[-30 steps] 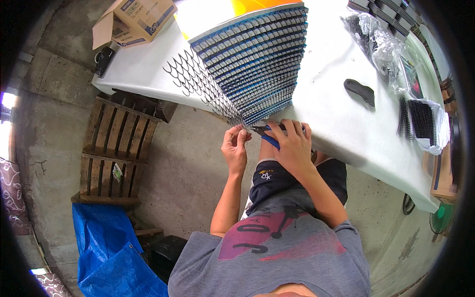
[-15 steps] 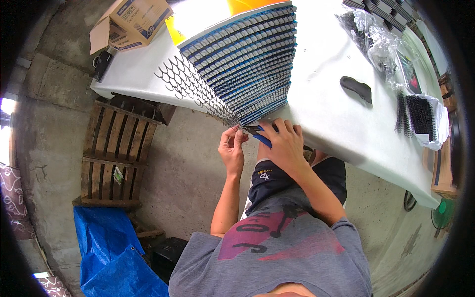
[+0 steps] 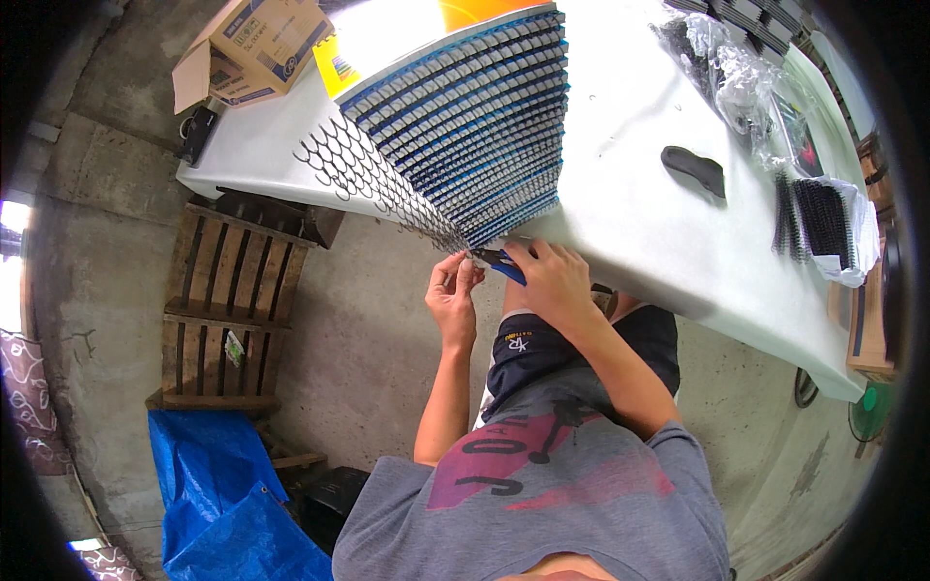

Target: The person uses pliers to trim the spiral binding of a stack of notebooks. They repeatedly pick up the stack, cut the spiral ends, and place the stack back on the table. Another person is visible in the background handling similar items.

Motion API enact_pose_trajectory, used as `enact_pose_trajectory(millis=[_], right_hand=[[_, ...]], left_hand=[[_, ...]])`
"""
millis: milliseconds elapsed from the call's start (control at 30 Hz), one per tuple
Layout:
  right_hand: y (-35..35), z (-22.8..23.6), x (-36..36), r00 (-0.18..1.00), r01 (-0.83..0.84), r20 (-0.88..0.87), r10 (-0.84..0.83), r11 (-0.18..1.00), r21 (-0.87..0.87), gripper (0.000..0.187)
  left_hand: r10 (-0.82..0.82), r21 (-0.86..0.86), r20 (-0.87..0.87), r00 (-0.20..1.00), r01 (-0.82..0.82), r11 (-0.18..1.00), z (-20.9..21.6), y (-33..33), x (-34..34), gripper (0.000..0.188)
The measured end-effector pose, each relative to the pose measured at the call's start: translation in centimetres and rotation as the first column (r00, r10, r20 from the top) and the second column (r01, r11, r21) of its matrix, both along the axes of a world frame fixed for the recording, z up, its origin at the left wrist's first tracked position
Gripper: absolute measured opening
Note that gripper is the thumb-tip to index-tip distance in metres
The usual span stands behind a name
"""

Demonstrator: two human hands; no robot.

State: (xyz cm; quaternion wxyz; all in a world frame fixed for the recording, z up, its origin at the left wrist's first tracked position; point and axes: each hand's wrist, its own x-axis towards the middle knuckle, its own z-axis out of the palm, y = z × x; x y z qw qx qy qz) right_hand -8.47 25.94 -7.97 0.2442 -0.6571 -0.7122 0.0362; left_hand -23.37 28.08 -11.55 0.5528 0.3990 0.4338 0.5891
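Note:
A fanned row of blue-edged, spiral-bound notebooks [image 3: 484, 116] lies on the white-covered table, its narrow end at the near edge. Loose ends of black spiral coils [image 3: 358, 165] stick out past its left side over the table edge. At the near corner, my left hand [image 3: 452, 298] pinches the end of a coil between thumb and fingers; the tip itself is too small to make out. My right hand [image 3: 555, 283] grips pliers with blue handles [image 3: 511, 272], their dark jaws at that same corner, close to my left fingertips.
Right of the notebooks lies a dark, curved flat piece [image 3: 694, 171]. Farther right are clear plastic wrap [image 3: 746, 92] and a bundle of black coils [image 3: 821, 225]. An opened cardboard box [image 3: 263, 48] stands at the far left. Wooden pallets [image 3: 228, 300] and a blue tarp [image 3: 223, 484] are below.
The view has shifted slightly, so the notebooks sit a little more to the left. The pliers and my right fingers have moved slightly; both hands stay at the same corner.

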Motion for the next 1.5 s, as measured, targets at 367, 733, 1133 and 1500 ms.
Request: enact_pose_trajectory(millis=[367, 733, 1133, 1500], right_hand=[[-0.6, 1.3, 0.4, 0.999, 0.043, 0.000, -0.044, 0.987, 0.156, 0.037], [-0.6, 2.0, -0.5, 0.996, 0.076, 0.043, -0.083, 0.986, 0.148, 0.037], [-0.5, 1.6, -1.0, 0.998, 0.041, 0.035, -0.044, 0.996, 0.078, 0.044], [0.0, 0.1, -0.2, 0.999, 0.008, -0.052, -0.006, 0.999, 0.053, 0.038]], left_hand=[[0.020, -0.265, 0.772, 0.635, 0.294, 0.919, -1.0, 0.7, -2.0, 0.016], [-0.068, -0.216, 0.694, 0.717, 0.298, 0.930, 1.8, 2.0, -1.0, 0.034], [0.038, 0.159, -0.261, 0.965, 0.004, 0.987, -0.7, 2.6, 0.4, 0.019], [0.126, 0.254, -0.328, 0.936, -0.041, 0.966, -0.5, 2.7, 0.4, 0.017]])
